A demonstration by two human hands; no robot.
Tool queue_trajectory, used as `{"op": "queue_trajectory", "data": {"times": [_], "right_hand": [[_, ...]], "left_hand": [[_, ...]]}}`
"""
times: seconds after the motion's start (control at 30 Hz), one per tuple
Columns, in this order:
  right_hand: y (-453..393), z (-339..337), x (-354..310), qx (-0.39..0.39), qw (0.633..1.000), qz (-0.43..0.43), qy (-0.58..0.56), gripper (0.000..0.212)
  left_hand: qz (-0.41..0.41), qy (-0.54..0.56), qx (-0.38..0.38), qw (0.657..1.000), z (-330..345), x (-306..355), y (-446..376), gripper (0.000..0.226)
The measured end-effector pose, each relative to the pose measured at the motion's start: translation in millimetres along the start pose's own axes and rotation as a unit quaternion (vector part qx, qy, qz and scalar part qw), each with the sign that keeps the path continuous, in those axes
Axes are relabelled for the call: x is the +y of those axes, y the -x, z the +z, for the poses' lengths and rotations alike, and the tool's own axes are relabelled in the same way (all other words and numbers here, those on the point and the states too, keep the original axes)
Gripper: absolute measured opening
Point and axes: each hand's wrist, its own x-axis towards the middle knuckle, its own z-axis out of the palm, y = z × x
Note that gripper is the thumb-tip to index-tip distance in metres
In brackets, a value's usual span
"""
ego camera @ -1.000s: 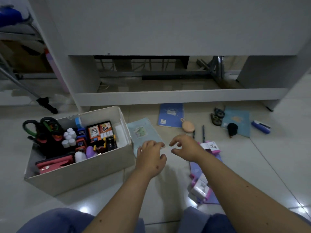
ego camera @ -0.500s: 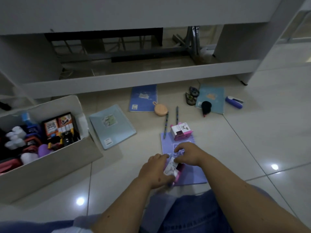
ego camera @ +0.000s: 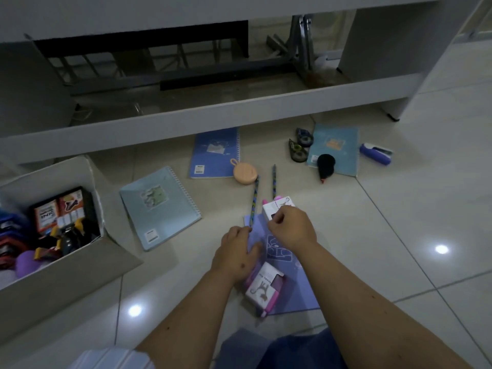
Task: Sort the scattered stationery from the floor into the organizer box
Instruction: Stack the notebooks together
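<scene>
My right hand (ego camera: 290, 229) pinches a small white and pink box (ego camera: 277, 205) at the far edge of a purple notebook (ego camera: 295, 288) on the floor. Just left of it, my left hand (ego camera: 237, 253) rests on that notebook. Its fingertips are at the near end of a patterned pencil (ego camera: 254, 201) and its thumb is spread apart. A second white and pink box (ego camera: 263, 286) lies on the notebook beside my left wrist. The organizer box (ego camera: 66, 275) stands at the left, holding ink packs, clips and other small items.
On the floor lie a second pencil (ego camera: 273, 182), a light blue spiral notebook (ego camera: 159, 206), a blue notebook (ego camera: 215, 153), a peach round case (ego camera: 245, 171), two tape dispensers (ego camera: 298, 151), a teal notebook (ego camera: 335, 145), a black object (ego camera: 326, 165) and a blue stapler (ego camera: 375, 154). A white desk rail (ego camera: 213, 107) runs behind.
My left hand let go of the near box and moved forward to the pencil's end. My right hand moved forward and took hold of the far box.
</scene>
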Motion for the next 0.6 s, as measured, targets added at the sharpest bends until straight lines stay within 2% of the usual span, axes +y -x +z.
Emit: {"op": "queue_trajectory", "data": {"times": [0.07, 0.13, 0.23, 0.33, 0.43, 0.57, 0.6], "right_hand": [[0, 2, 10, 0.008, 0.999, 0.048, 0.02, 0.011], [2, 1, 21, -0.006, 0.992, 0.104, 0.065, 0.028], [7, -3, 29, -0.027, 0.981, 0.184, 0.062, 0.059], [6, -2, 29, -0.032, 0.977, 0.207, 0.031, 0.069], [4, -7, 33, -0.035, 0.975, 0.221, -0.01, 0.06], [6, -23, 38, -0.04, 0.978, 0.204, -0.03, 0.01], [8, -27, 37, -0.039, 0.978, 0.202, -0.035, 0.009]], "left_hand": [[-0.012, -0.006, 0.004, 1.0, 4, 2, -6, 0.052], [-0.013, -0.017, 0.01, 1.0, 8, 5, -10, 0.052], [-0.03, -0.011, 0.022, 0.999, 12, 12, -12, 0.05], [-0.04, -0.007, 0.015, 0.999, 15, 18, -11, 0.049], [-0.048, 0.0, 0.013, 0.999, 15, 20, -8, 0.047], [-0.026, -0.01, -0.017, 0.999, 14, 19, -2, 0.047], [-0.02, -0.01, -0.026, 0.999, 14, 19, -1, 0.047]]}}
